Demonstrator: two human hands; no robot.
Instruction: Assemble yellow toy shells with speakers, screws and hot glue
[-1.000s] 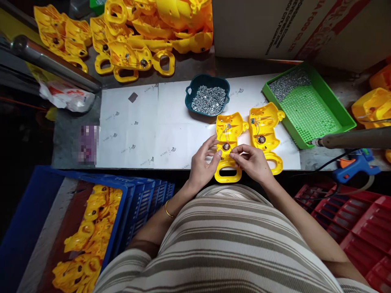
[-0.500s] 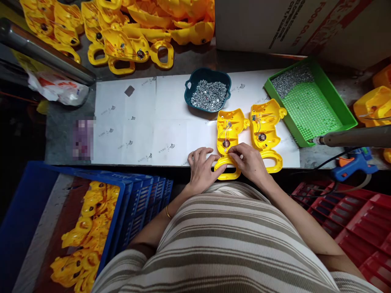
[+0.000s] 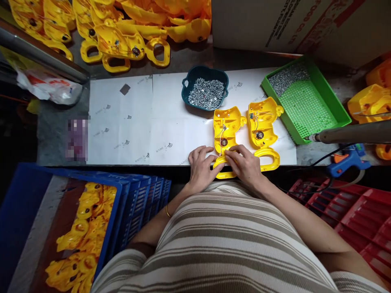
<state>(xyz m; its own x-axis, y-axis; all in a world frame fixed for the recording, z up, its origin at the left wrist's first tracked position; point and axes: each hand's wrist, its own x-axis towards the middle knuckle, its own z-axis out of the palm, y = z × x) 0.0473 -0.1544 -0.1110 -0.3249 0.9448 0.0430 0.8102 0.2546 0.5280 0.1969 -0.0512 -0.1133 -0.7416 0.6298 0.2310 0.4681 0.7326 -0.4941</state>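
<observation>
Two yellow toy shell halves lie side by side at the near edge of a white sheet point(image 3: 137, 122). My left hand point(image 3: 200, 167) rests with curled fingers against the handle of the left shell point(image 3: 226, 126), thumb on its lower edge. My right hand point(image 3: 244, 163) lies over the same handle, fingertips pinched near the round part and thin wires inside the shell. Whether they pinch a wire is not visible. The right shell point(image 3: 262, 122) lies untouched beside my right hand. A dark teal bowl of screws point(image 3: 205, 90) stands just beyond the shells.
A green perforated tray point(image 3: 308, 101) with screws sits at the right, a grey tool point(image 3: 351, 133) and blue glue gun point(image 3: 351, 160) near it. Yellow shells point(image 3: 122, 28) pile at the back beside a cardboard box point(image 3: 290, 24). Blue crate point(image 3: 100, 195) lower left, red crates point(image 3: 351, 211) lower right.
Both hands have slid toward me, from the round part in the shell's middle down onto its handle. The shells have not moved on the sheet.
</observation>
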